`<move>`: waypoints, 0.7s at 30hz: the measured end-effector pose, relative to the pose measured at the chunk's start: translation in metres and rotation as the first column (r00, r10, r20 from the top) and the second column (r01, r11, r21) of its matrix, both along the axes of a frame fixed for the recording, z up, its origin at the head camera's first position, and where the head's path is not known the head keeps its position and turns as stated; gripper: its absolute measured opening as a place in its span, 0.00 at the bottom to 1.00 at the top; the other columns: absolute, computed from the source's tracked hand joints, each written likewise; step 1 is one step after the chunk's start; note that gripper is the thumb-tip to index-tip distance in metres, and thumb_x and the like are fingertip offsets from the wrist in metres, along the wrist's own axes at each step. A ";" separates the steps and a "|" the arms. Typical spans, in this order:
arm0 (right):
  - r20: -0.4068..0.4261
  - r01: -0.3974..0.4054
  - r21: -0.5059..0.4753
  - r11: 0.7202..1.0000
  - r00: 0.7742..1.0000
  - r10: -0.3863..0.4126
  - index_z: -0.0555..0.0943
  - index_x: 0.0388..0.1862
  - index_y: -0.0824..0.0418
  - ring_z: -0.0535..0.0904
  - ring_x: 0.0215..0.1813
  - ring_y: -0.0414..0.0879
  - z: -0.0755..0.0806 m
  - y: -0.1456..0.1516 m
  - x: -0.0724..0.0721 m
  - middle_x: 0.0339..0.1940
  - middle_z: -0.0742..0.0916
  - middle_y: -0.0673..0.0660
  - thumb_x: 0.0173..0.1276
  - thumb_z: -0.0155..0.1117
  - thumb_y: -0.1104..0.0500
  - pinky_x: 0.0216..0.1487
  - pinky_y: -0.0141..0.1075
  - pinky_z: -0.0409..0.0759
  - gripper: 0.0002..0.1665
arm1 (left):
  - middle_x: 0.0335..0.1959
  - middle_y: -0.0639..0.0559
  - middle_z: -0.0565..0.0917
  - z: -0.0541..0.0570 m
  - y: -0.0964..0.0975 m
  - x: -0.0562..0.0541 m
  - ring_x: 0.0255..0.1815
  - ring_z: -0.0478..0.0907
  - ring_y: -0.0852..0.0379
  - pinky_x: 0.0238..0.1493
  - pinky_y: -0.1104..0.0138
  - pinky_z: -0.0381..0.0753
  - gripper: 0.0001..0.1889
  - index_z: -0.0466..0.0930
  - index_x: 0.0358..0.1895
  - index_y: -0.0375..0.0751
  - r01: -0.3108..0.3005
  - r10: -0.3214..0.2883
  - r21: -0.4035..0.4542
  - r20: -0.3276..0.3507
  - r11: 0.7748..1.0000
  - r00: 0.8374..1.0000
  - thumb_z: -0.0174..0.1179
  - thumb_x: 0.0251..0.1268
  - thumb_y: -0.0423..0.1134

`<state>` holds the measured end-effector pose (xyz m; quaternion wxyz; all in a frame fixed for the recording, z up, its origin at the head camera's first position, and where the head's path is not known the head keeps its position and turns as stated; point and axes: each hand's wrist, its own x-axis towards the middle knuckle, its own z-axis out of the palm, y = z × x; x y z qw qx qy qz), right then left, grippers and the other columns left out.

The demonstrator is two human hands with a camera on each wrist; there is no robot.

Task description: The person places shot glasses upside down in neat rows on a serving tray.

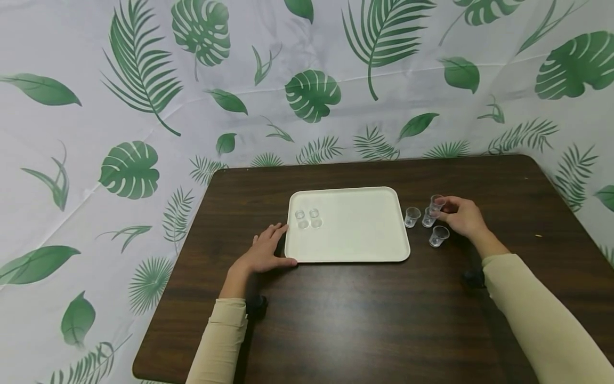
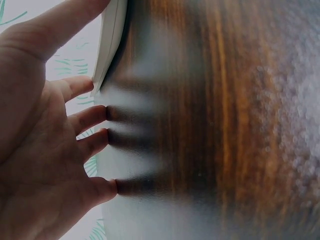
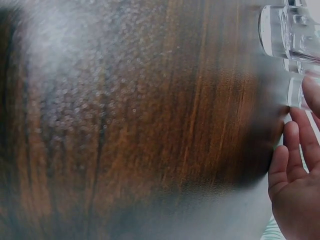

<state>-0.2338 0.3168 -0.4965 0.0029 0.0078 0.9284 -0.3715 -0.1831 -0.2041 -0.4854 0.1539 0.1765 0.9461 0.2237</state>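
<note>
A cream tray (image 1: 352, 226) lies on the table, with two small clear glasses (image 1: 315, 219) standing near its left end, apparently rims down. My left hand (image 1: 265, 252) rests at the tray's left front corner, thumb along the front edge and index finger at the left edge. In the left wrist view its fingers (image 2: 92, 117) are spread and fairly straight, tips on the table. Right of the tray, my right hand (image 1: 461, 216) pinches the farthest clear glass (image 1: 437, 201) between thumb and fingers. Three more glasses (image 1: 438, 236) stand close by, rims up.
The dark wooden table (image 1: 364, 325) extends on all sides of the tray. Behind it hangs a white cloth (image 1: 268, 96) with green leaf prints. In the right wrist view, a nearer glass (image 3: 272, 31) stands close to the right hand.
</note>
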 end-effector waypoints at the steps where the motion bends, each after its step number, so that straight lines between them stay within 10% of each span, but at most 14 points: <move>1: -0.001 0.001 0.001 1.000 1.000 -0.001 0.80 0.53 0.67 0.77 0.48 0.62 0.000 0.000 0.000 0.46 0.83 0.70 0.67 0.68 0.50 0.49 0.53 0.71 0.25 | 0.78 0.43 0.51 0.000 0.000 0.000 0.78 0.44 0.42 0.69 0.35 0.42 0.56 0.49 0.80 0.47 -0.001 0.001 0.002 0.000 1.000 1.000 0.67 0.52 0.67; 21: -0.012 0.010 -0.030 1.000 1.000 -0.011 0.77 0.54 0.70 0.77 0.50 0.64 0.006 0.004 0.002 0.48 0.82 0.73 0.69 0.67 0.53 0.47 0.49 0.72 0.24 | 0.78 0.42 0.50 0.000 0.000 0.001 0.78 0.43 0.41 0.69 0.35 0.42 0.56 0.48 0.80 0.47 -0.001 0.001 0.003 0.001 1.000 1.000 0.67 0.53 0.66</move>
